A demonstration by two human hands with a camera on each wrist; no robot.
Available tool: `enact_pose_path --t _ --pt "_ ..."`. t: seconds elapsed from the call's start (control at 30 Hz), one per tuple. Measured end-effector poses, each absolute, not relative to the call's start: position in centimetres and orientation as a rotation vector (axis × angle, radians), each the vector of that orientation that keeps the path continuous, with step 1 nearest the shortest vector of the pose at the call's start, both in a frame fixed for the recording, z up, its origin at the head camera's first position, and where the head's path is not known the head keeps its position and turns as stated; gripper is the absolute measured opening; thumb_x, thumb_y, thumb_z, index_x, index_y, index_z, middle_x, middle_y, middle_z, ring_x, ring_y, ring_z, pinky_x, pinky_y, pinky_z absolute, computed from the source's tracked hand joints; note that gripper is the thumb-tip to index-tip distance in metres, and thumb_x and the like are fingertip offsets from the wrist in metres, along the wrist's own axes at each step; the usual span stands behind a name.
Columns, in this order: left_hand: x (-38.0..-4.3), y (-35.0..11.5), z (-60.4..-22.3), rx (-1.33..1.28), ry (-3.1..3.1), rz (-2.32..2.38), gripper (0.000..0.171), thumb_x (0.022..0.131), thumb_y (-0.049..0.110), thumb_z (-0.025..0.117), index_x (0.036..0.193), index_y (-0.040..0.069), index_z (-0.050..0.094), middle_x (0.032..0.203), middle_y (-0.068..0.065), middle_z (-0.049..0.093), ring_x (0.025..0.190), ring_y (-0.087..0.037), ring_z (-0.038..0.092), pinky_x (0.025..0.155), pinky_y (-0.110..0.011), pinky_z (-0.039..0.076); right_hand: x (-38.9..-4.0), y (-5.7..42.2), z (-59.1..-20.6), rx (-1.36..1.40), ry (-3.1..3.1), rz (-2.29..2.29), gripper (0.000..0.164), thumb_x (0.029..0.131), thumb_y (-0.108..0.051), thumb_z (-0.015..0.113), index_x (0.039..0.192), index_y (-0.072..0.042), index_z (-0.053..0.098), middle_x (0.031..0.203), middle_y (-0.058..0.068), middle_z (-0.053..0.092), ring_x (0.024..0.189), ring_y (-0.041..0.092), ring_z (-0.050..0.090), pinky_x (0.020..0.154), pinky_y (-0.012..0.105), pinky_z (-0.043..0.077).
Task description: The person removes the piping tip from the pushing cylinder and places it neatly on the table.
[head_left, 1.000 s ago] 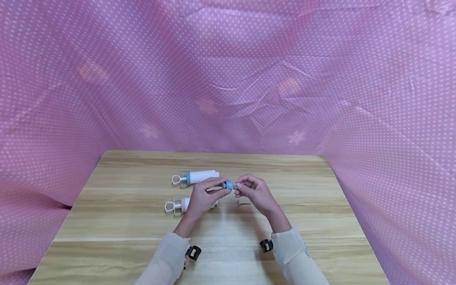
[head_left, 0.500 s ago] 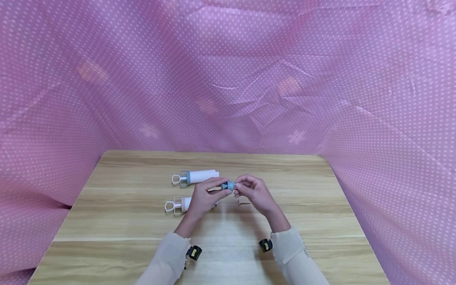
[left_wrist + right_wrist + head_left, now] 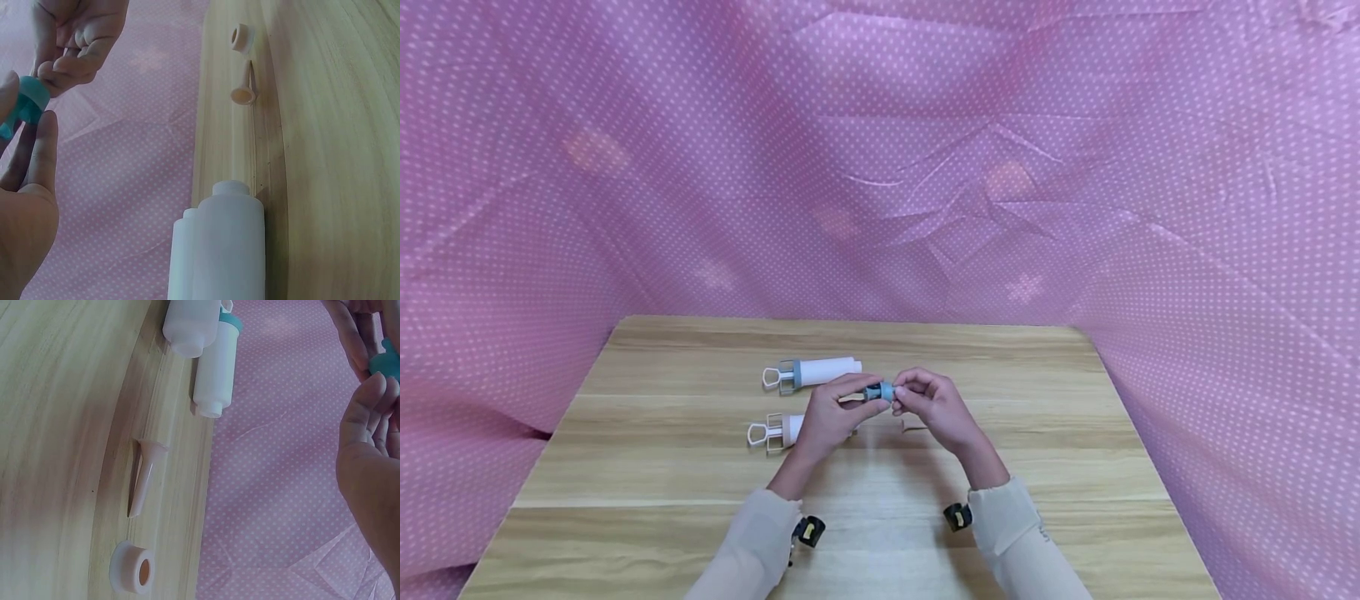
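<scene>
In the head view my left hand (image 3: 826,421) pinches a small teal-blue ring cap (image 3: 887,392) between thumb and fingers, above the table. A flared teal nozzle piece (image 3: 871,393) shows at the cap's left side. At its right end, the bent thumb and fingers of my right hand (image 3: 942,408) pinch the tip, which they mostly cover. The left wrist view also has the teal cap (image 3: 36,92) between both hands. Below lie a pale pink tapered nozzle (image 3: 147,472) and a pink ring cap (image 3: 134,569), side by side on the wood.
Two white plunger syringes lie on the wooden table (image 3: 625,467): one with a blue collar (image 3: 827,372) farther back, one with a pinkish collar (image 3: 775,433) partly behind my left hand. Pink dotted cloth (image 3: 880,208) hangs around the table's back and sides.
The flared teal piece now sticks out farther on the left of the ring cap, and less tip shows at the right. Both hands stay nearly in place.
</scene>
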State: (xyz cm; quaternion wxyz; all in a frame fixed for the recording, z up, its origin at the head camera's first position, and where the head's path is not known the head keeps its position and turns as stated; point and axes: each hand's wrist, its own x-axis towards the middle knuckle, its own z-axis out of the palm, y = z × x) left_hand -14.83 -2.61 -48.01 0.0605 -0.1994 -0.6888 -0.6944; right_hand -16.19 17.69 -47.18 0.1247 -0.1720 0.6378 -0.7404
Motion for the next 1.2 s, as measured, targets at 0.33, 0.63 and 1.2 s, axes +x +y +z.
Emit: enact_pose_path --t 0.33,0.63,1.2 --pt "-14.8 -2.6 -47.8 -0.553 -2.135 -2.074 0.034 0.084 0.005 0.083 0.116 0.0 0.074 0.119 -0.015 0.07 0.107 -0.03 0.067 0.085 -0.031 0.059 -16.2 17.4 -47.3 -0.493 1.891 -2.163 0.016 0.101 0.001 0.057 0.11 0.014 0.057 0.095 0.009 0.062 0.084 0.017 0.064 0.079 0.029 0.058" --pt "-14.4 -2.6 -46.7 -0.544 -2.155 -2.059 0.035 0.083 0.001 0.082 0.117 -0.003 0.073 0.118 -0.017 0.069 0.106 -0.032 0.066 0.086 -0.031 0.058 -16.4 17.2 -47.6 -0.445 1.887 -2.197 0.014 0.099 0.002 0.059 0.109 0.011 0.058 0.095 0.008 0.065 0.084 0.022 0.067 0.079 0.03 0.059" --pt "-14.7 -3.4 -45.3 -0.531 -2.192 -2.076 0.034 0.084 -0.003 0.079 0.117 -0.007 0.071 0.118 -0.02 0.068 0.107 -0.035 0.066 0.087 -0.031 0.058 -17.0 16.2 -47.6 -0.436 1.922 -2.223 0.014 0.097 0.005 0.061 0.107 0.015 0.061 0.096 0.009 0.069 0.083 0.019 0.068 0.078 0.03 0.059"
